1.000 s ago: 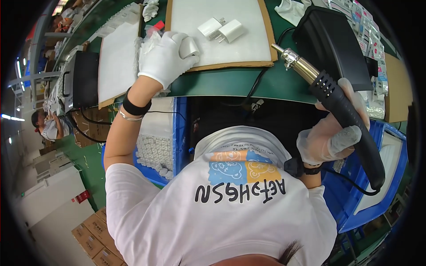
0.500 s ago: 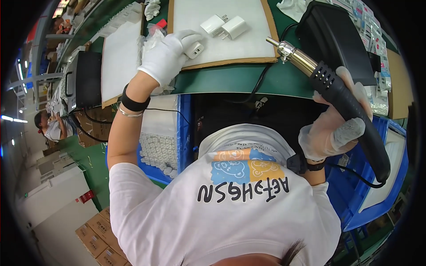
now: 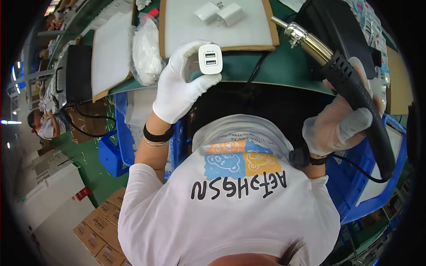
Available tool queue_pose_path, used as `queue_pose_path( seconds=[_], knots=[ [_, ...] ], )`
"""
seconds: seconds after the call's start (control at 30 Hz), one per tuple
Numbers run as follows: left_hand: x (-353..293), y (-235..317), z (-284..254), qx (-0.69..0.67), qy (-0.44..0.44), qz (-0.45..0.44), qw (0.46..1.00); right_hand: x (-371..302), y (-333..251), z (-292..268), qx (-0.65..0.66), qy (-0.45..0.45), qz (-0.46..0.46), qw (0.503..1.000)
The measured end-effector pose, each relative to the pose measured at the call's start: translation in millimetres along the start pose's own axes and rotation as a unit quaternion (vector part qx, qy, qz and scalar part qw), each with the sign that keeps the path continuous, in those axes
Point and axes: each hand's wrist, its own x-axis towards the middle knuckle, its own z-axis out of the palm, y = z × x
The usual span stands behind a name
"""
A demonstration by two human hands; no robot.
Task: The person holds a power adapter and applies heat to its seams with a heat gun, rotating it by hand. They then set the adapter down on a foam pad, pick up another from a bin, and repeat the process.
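Observation:
My left hand [image 3: 179, 84], in a white glove, pinches a white dual-port USB charger [image 3: 210, 60] between thumb and fingers, its two ports turned up toward me. It is held above the table's front edge. My right hand [image 3: 344, 119], gloved in thinner, translucent material, grips the black handle of a hot air gun [image 3: 350, 84]. The gun's metal nozzle points up and left over the table. Two more white chargers [image 3: 219, 14] lie on a white pad with a cardboard rim [image 3: 262, 37] at the far side, one showing its prongs.
Left of the pad lies a clear plastic bag [image 3: 147, 51], beside another white board [image 3: 111, 57] and a black box-shaped device [image 3: 75, 73]. A black unit [image 3: 330, 35] stands at the back right. A blue bin [image 3: 375, 195] is by my right arm.
My left hand has lifted a charger off the pad and brought it closer to me, its ports now facing up. The hot air gun has shifted slightly right and down.

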Motion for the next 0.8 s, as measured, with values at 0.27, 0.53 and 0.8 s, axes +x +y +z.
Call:
queue_pose_path(
  seconds=[0.27, 0.53, 0.8],
  knots=[
    [-10, -12, 20, -0.036, 0.026, -0.012, 0.999, 22, -1, -24, -0.003, -0.123, -0.041, 0.992],
    [-16, -16, 27, -0.004, 0.016, 0.009, 1.000, 20, 9, -22, 0.004, -0.184, -0.075, 0.980],
    [-22, -17, 29, -0.011, 0.006, -0.027, 1.000, 19, 1, -5, 0.002, -0.205, -0.084, 0.975]
  ],
)
